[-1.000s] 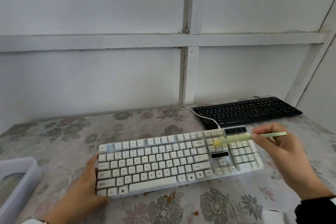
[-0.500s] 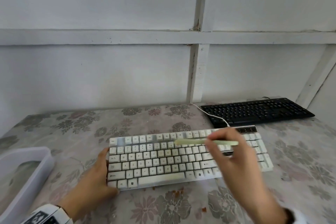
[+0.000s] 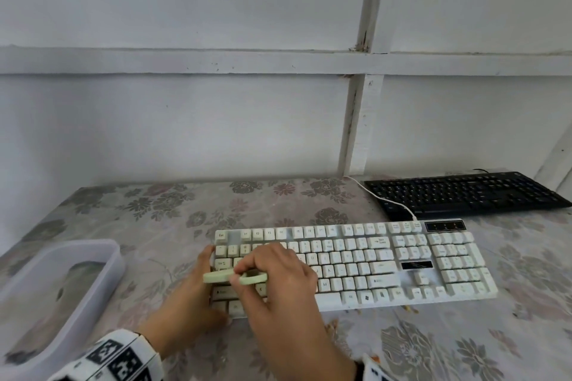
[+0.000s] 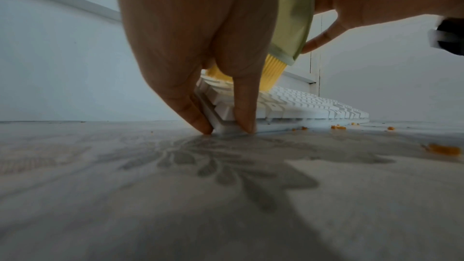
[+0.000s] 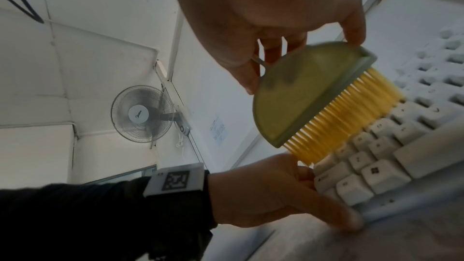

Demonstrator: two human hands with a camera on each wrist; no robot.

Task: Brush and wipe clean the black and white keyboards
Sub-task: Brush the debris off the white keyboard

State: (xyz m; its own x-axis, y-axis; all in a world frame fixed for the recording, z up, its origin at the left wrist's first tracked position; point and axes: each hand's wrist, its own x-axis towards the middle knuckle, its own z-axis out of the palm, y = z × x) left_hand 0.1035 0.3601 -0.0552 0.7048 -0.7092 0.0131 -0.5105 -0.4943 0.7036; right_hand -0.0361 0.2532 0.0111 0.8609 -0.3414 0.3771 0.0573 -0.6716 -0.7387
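The white keyboard lies on the flowered tablecloth near the front, and the black keyboard lies behind it at the right. My right hand pinches a pale green brush by its top. The brush has yellow bristles that touch the keys at the white keyboard's left end. My left hand braces that end; its straight fingers press against the front left corner, tips on the table.
A translucent plastic tub stands at the table's left edge. Orange crumbs lie on the cloth in front of the white keyboard. A white cable runs from it past the black keyboard. The wall rises right behind the table.
My right hand has carried the brush leftward along the white keyboard, from the number-pad end to the left end. The left hand has stayed at the left corner.
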